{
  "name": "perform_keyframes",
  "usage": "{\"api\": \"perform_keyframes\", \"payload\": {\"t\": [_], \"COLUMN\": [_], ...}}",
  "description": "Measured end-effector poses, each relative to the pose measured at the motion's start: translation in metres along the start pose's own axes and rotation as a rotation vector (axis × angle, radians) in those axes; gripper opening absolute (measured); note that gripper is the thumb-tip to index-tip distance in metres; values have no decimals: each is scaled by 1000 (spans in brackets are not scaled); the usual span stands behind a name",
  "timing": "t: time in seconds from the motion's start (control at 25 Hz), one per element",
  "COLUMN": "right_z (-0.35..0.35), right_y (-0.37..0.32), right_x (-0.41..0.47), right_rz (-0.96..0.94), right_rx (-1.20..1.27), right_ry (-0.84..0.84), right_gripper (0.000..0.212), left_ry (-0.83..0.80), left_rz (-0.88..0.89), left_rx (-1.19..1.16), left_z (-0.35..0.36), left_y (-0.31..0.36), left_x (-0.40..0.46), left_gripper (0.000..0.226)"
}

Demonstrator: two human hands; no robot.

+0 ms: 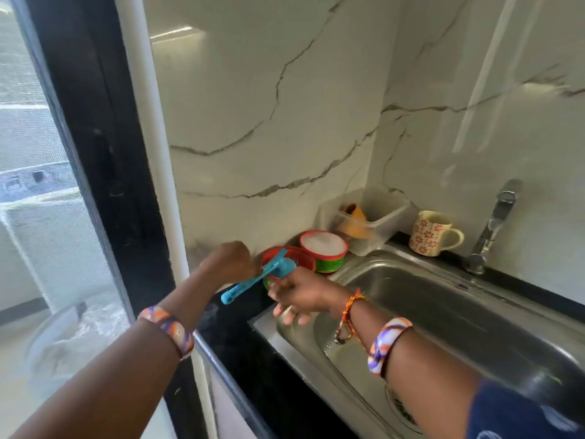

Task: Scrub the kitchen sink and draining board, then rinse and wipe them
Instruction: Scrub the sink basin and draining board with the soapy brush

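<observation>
A steel sink point(443, 315) is set in a black counter, with a tap point(493, 226) at its far rim. At the sink's far left corner stands an open red tub point(304, 258), and the head of a blue brush point(250, 280) dips into it. My left hand point(231, 259) is curled at the brush's handle and seems to grip it, though motion blur hides the fingers. My right hand point(300, 294) hovers against the tub's front, over the sink's corner. Its fingers hang loosely downward and hold nothing.
A second red tub point(324, 248) of white paste sits behind the first. A clear plastic box point(380, 213) and a flowered mug point(432, 234) stand along the marble wall. The black counter point(253, 343) runs left to a window frame point(104, 153).
</observation>
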State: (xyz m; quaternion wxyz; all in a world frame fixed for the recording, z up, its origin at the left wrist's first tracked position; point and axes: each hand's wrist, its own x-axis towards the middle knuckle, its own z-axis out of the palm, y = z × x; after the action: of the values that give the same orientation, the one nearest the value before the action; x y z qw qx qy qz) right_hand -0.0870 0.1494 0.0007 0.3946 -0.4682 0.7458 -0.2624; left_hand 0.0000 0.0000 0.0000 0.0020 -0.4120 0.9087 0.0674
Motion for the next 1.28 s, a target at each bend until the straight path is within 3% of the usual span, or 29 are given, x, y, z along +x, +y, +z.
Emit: {"api": "perform_keyframes", "payload": {"t": [0.12, 0.24, 0.36, 0.48, 0.6, 0.68, 0.8, 0.92, 1.04, 1.16, 1.28], "right_z": [18, 26, 24, 11, -20, -45, -78, -102, -112, -113, -111], "right_y": [-2, -7, -12, -21, -26, -22, -7, 7, 19, 28, 34], "right_x": [9, 14, 15, 10, 3, 1, 1, 8, 24, 39, 50], "right_rz": [54, 52, 30, -5, 32, 89, 155, 198, 219, 258, 291], "right_rx": [196, 330, 425, 647, 848, 883, 752, 500, 306, 194, 156], "right_ry": [-28, -18, 75, 270, 413, 452, 486, 612, 623, 605, 612], "right_gripper": [37, 40, 39, 35, 13, 10, 27, 28, 27, 19, 13], "left_ry": [-154, -109, 90, 374, 596, 540, 370, 313, 184, 52, 2], "left_rz": [-77, -159, -190, -129, 84, 249, 413, 301, 142, 157, 160], "left_rx": [-20, -349, -652, -678, -698, -626, -586, -579, -463, -330, -310], "left_z": [16, 20, 11, -1, -9, -8, -9, -13, -8, 4, 12], "left_y": [-1, 0, 11, 42, 76, 90, 96, 94, 89, 97, 104], "left_x": [-8, -13, -26, -52, -64, -57, -30, 10, 49, 68, 76], "left_gripper": [45, 29, 19, 22, 11, 19, 23, 28, 58, 75, 76]}}
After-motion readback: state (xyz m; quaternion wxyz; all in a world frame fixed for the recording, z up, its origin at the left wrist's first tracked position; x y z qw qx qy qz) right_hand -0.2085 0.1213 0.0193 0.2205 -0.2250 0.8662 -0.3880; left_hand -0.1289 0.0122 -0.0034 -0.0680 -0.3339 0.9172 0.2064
